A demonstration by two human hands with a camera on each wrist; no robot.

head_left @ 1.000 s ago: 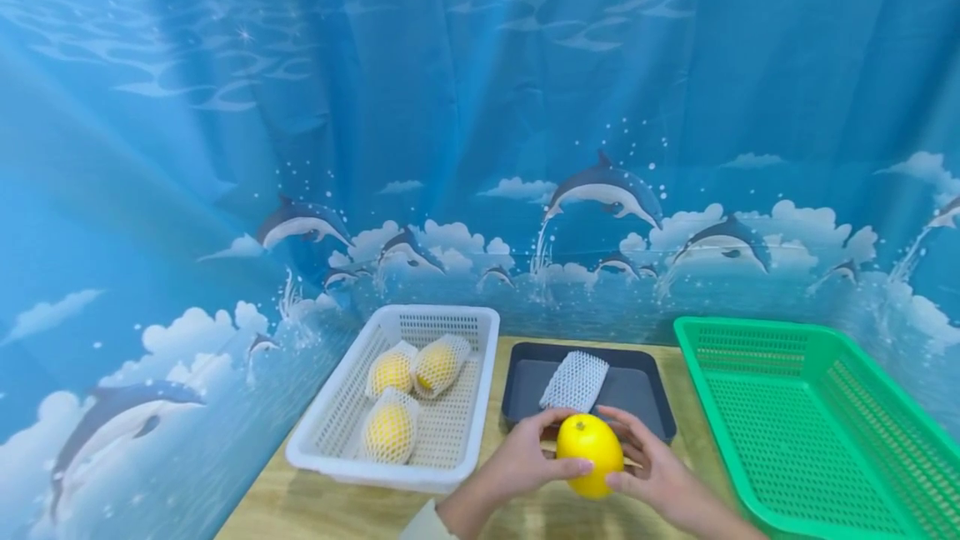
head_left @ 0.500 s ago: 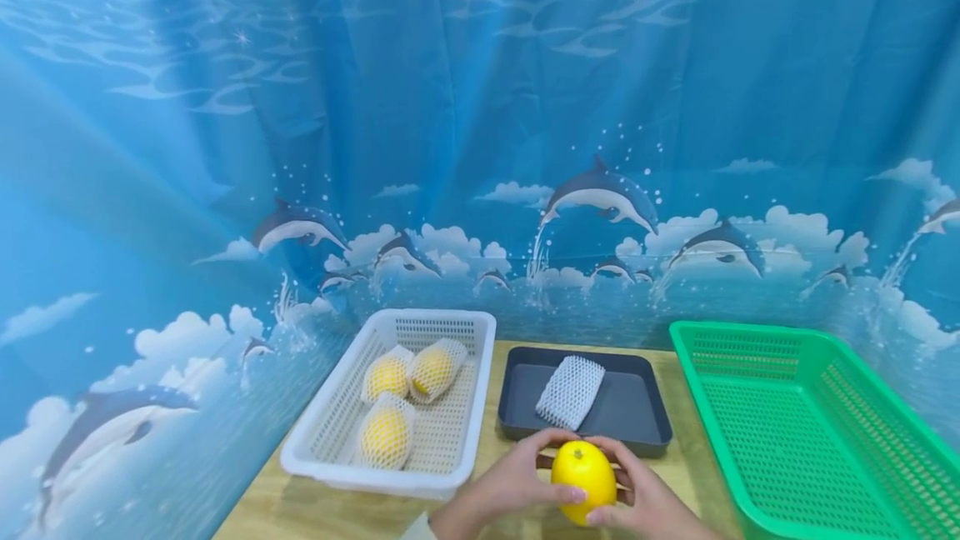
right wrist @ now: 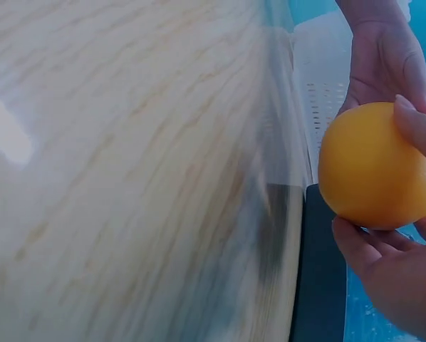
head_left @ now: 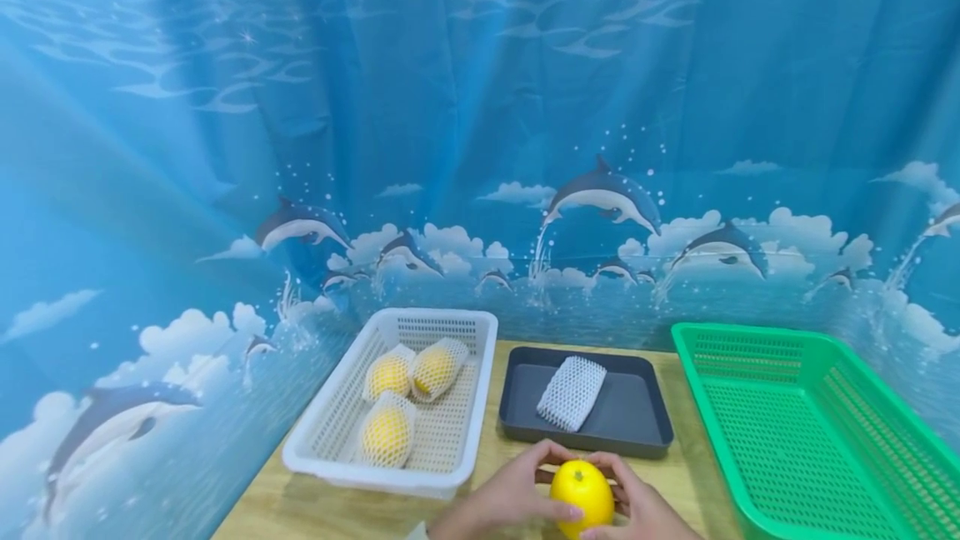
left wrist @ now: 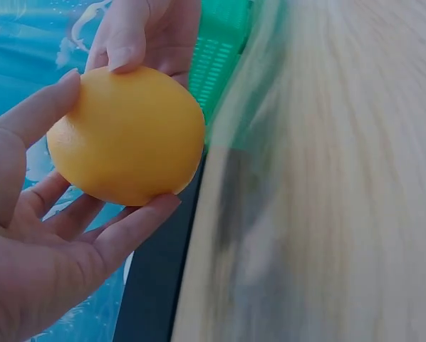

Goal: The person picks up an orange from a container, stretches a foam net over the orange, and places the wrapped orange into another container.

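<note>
A smooth, round yellow fruit (head_left: 582,497), with a small stem spot on top, is held between both hands near the front of the table. On its left side my left hand (head_left: 517,492) grips it with thumb and fingers. My right hand (head_left: 637,508) grips the other side in the same way. In the left wrist view the fruit (left wrist: 131,135) looks orange-yellow and bare, lifted off the table. Just beyond the hands, a white foam net sleeve (head_left: 572,393) lies flat in a dark grey tray (head_left: 630,442).
To the left stands a white plastic basket (head_left: 467,465) with three yellow fruits in foam nets (head_left: 387,436). A green plastic basket (head_left: 708,432) stands at the right. Both baskets and the tray rest on a wooden table (head_left: 300,507), before a blue dolphin-print curtain (head_left: 480,107).
Both hands have drawn the fruit down and toward the near edge of the view, away from the tray. The net sleeve and baskets stay where they were.
</note>
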